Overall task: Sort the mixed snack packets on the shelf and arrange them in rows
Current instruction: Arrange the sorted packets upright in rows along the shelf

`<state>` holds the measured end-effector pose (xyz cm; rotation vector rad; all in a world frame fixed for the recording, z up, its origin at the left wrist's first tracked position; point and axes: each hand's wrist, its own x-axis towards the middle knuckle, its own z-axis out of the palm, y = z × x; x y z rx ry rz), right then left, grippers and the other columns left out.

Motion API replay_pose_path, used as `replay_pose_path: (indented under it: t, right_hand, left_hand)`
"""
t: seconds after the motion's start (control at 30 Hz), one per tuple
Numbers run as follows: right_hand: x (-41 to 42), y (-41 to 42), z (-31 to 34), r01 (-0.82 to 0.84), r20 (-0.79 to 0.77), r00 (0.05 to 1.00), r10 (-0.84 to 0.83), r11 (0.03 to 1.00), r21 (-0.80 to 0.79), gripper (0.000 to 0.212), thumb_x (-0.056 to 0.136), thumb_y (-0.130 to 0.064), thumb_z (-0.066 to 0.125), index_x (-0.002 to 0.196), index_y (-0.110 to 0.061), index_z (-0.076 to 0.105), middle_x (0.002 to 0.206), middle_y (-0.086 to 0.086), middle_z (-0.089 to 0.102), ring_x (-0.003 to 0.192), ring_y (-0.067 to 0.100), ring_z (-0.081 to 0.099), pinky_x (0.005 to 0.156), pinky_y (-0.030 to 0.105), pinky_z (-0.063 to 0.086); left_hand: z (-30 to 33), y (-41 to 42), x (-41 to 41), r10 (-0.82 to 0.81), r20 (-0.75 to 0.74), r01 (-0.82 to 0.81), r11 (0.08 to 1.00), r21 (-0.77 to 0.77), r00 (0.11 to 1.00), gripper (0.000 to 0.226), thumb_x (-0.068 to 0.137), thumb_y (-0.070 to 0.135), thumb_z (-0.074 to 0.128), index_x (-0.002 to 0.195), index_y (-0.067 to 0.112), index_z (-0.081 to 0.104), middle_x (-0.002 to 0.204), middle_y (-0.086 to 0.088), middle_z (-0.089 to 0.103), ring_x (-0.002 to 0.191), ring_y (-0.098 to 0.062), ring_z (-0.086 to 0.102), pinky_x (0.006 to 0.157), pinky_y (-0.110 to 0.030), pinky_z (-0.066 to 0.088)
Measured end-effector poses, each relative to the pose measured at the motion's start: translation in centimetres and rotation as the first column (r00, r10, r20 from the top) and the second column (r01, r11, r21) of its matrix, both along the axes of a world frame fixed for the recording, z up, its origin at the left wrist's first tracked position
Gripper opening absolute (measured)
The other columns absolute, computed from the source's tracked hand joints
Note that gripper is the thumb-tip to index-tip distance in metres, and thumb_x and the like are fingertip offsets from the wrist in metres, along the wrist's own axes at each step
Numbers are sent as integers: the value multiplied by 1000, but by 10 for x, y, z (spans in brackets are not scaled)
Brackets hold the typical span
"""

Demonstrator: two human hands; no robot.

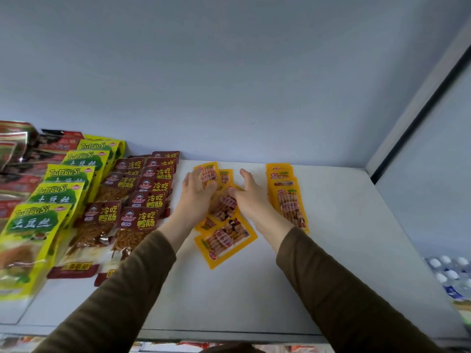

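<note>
A: What takes up the most room?

B: The white shelf (331, 250), with a pale blue wall behind it. On its left side stand rows of packets: yellow-green packets (38, 225) printed "TuDouSi" run front to back in 1 overlapping row, and just right of them dark red packets (142, 212) sit in 2 rows. Further left are darker red packs (17, 154), blurred.

A: And the orange ones?

B: A loose pile of orange packets (225, 238) lies mid-shelf, overlapping at different angles. To its right, a tidy row of orange packets (288, 200) runs front to back, apart from the pile.

A: The hands?

B: Both reach in from brown sleeves. The left hand (196, 189) lies on the pile's far left part, fingers curled over a packet. The right hand (248, 192) sits at the pile's right edge, thumb raised and spread away, fingers bent toward the packets; I cannot tell whether it grips one.

A: Anything smaller?

B: Bottle caps (448, 271) show at the lower right, beyond the shelf.
</note>
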<state>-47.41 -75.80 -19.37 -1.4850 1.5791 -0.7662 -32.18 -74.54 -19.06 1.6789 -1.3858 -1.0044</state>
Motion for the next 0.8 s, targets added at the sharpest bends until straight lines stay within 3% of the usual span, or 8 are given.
replay_pose_path:
  t: [0.13, 0.2, 0.3, 0.4, 0.5, 0.63, 0.73, 0.8]
  right_hand:
    - [21, -6, -2, 158, 411, 896, -167, 986, 57, 51, 105, -18, 48, 153, -29, 36, 159, -1, 38, 140, 18, 40, 101, 32, 35]
    - [23, -9, -2, 204, 498, 841, -212, 976, 70, 47, 104, -15, 48, 149, -28, 42, 156, -2, 41, 137, 16, 43, 103, 32, 38]
    - [20, -13, -1, 253, 518, 813, -266, 963, 98, 48, 104, -12, 46, 149, -26, 42, 158, -1, 38, 142, 20, 39, 106, 34, 37]
    - [18, -21, 3, 219, 503, 818, -280, 959, 178, 51, 105, -12, 45, 153, -24, 37, 158, 1, 37, 143, 26, 38, 109, 41, 36]
    - [19, -29, 8, 199, 532, 790, -305, 948, 247, 51, 105, -11, 44, 153, -26, 36, 144, 3, 48, 129, 25, 48, 98, 34, 39]
    - [18, -43, 12, 222, 518, 780, -351, 929, 296, 53, 104, -10, 44, 155, -21, 34, 128, 11, 56, 112, 24, 56, 98, 39, 44]
    - [23, -53, 19, 187, 475, 819, -323, 932, 311, 55, 102, -13, 50, 155, -15, 32, 113, 16, 60, 94, 27, 58, 66, 32, 48]
    - [26, -57, 20, 148, 398, 883, -250, 951, 271, 61, 99, -21, 60, 153, -16, 32, 127, 14, 57, 100, 26, 54, 63, 31, 45]
  left_hand:
    - [18, -14, -2, 116, -345, -79, 990, 121, 931, 58, 107, 25, 50, 160, 26, 25, 151, -9, 46, 114, -21, 53, 83, -29, 48]
    - [22, -18, 0, 150, -427, -89, 983, 160, 892, 57, 107, 21, 50, 160, 22, 29, 146, -9, 51, 119, -26, 58, 85, -22, 48]
    - [29, -24, 4, 181, -360, -120, 976, 184, 915, 57, 108, 23, 48, 161, 21, 27, 158, -13, 39, 143, -31, 40, 102, -33, 34]
    - [38, -28, 3, 183, -386, -99, 969, 228, 904, 54, 109, 18, 47, 160, 18, 28, 139, -13, 51, 118, -23, 57, 100, -34, 48]
    - [46, -33, 2, 206, -421, -79, 950, 301, 883, 39, 109, 14, 45, 148, 13, 48, 128, -12, 57, 121, -25, 60, 103, -36, 49]
    - [52, -35, 0, 185, -442, -34, 944, 328, 877, 33, 106, 16, 53, 139, 9, 53, 107, -7, 59, 101, -19, 61, 99, -37, 53]
    - [51, -38, 0, 218, -435, -48, 929, 368, 874, 24, 104, 18, 56, 125, 8, 58, 107, -9, 60, 97, -21, 61, 94, -37, 53]
    - [47, -40, 2, 248, -465, -53, 918, 393, 850, 13, 102, 17, 58, 111, 7, 60, 107, -11, 61, 95, -21, 60, 87, -34, 52]
